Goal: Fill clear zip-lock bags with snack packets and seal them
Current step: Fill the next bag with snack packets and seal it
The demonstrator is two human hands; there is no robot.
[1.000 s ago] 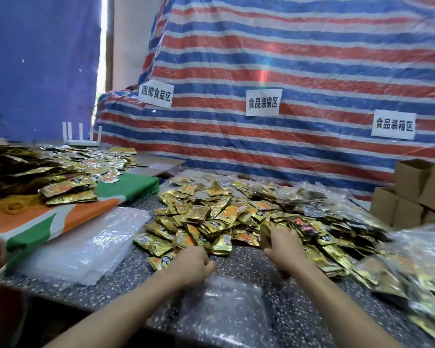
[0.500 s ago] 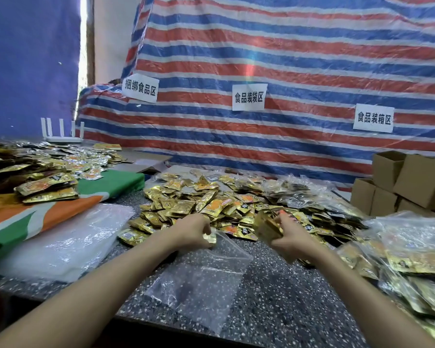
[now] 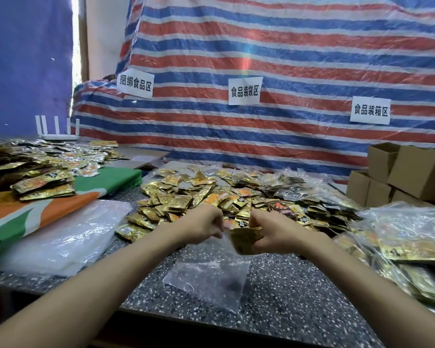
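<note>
A clear zip-lock bag (image 3: 211,280) hangs over the speckled table (image 3: 299,297), its mouth lifted toward me. My left hand (image 3: 201,226) pinches the bag's upper edge. My right hand (image 3: 274,232) grips a small stack of gold snack packets (image 3: 245,241) right at the bag's mouth, partly pushed into it. Behind both hands lies a wide heap of loose gold snack packets (image 3: 206,197).
A stack of empty clear bags (image 3: 68,237) lies at the left, beside a green and orange cloth (image 3: 60,212) with more packets. Filled bags (image 3: 409,239) pile up at the right. Cardboard boxes (image 3: 407,172) stand at the far right, a striped tarp behind.
My right hand has brought its stack of packets left to the bag's mouth. My left hand has lifted the bag's edge higher, and the two hands are now close together.
</note>
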